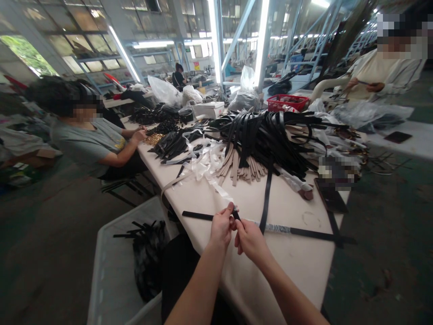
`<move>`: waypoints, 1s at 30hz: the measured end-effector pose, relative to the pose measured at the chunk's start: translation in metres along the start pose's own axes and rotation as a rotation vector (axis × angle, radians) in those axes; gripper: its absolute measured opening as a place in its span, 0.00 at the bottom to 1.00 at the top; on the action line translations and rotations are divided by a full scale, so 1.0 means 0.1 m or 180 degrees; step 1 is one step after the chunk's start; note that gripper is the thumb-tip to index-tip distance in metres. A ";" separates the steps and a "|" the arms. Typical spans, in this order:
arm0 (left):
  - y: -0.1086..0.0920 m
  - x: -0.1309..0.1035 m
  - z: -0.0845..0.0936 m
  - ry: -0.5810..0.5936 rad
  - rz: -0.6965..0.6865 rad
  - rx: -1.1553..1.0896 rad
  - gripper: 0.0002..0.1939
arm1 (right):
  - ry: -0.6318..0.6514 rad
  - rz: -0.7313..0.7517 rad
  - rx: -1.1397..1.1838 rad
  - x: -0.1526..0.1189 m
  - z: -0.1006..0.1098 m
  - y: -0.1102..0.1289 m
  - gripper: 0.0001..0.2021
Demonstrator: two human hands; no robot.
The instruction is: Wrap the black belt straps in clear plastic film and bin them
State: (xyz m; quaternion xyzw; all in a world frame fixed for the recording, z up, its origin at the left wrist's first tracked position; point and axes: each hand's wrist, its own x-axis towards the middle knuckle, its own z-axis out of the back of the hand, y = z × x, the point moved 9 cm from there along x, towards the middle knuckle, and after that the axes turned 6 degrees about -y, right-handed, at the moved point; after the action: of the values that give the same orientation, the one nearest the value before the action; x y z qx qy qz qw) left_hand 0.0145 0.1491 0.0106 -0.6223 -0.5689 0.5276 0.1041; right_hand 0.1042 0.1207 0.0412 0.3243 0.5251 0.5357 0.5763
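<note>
My left hand (221, 226) and my right hand (249, 238) are close together above the near part of the table, both closed on a short stretch of black strap (236, 214). A white plastic film strip (221, 192) runs from the pile down to my left thumb. A long black belt strap (314, 233), partly wrapped in clear film (278, 228), reaches right from my right hand past the table edge. One flat black end (197, 215) sticks out left of my hands. Whether these pieces join is hidden by my fingers.
A big heap of black straps (267, 135) covers the table's far part (189, 198). A white bin (101, 253) with black straps stands at lower left. One person (91, 140) sits left; another (368, 76) is at far right. A red basket (287, 103) stands behind.
</note>
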 end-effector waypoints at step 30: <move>-0.12 -0.39 0.16 -0.0310 -0.1369 0.0913 0.29 | 0.0653 0.1003 -0.1731 0.03 0.66 0.44 0.17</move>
State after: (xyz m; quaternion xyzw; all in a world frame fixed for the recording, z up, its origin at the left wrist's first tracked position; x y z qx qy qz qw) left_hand 0.0029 0.1135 0.0334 -0.4398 -0.6118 0.5979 0.2734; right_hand 0.1548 0.1457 0.0971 0.1802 0.3616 0.7687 0.4959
